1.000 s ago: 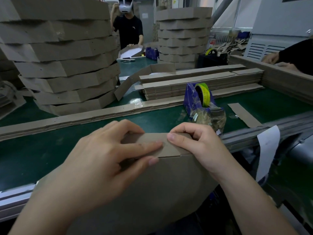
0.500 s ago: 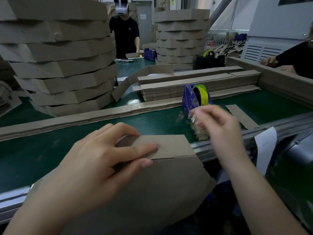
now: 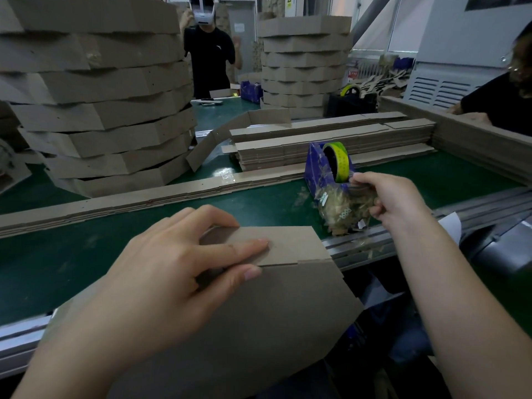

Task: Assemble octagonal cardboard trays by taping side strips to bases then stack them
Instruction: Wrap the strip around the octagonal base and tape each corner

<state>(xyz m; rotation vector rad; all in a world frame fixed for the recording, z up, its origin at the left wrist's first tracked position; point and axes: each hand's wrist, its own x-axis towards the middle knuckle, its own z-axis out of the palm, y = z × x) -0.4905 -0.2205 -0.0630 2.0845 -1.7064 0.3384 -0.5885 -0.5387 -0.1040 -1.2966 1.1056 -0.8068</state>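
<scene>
A brown octagonal cardboard base [image 3: 259, 321] leans over the table's near edge, with a side strip [image 3: 290, 244] standing along its far edge. My left hand [image 3: 178, 266] presses the strip against the base, thumb behind and fingers laid flat across the seam. My right hand [image 3: 385, 197] is at the blue tape dispenser [image 3: 328, 171] with its yellow-green roll, pinching the clear tape end at the cutter. Scraps of old tape cling to the dispenser's front.
A tall stack of finished trays [image 3: 98, 93] stands at left, another stack [image 3: 305, 61] at the back. Piles of flat strips [image 3: 331, 139] lie behind the dispenser, and a long strip row [image 3: 144, 197] crosses the green table [image 3: 57, 260]. People stand at the back and far right.
My right hand left the strip's seam and moved right and away to the tape dispenser, where it now pinches the tape end. The left hand stayed on the strip.
</scene>
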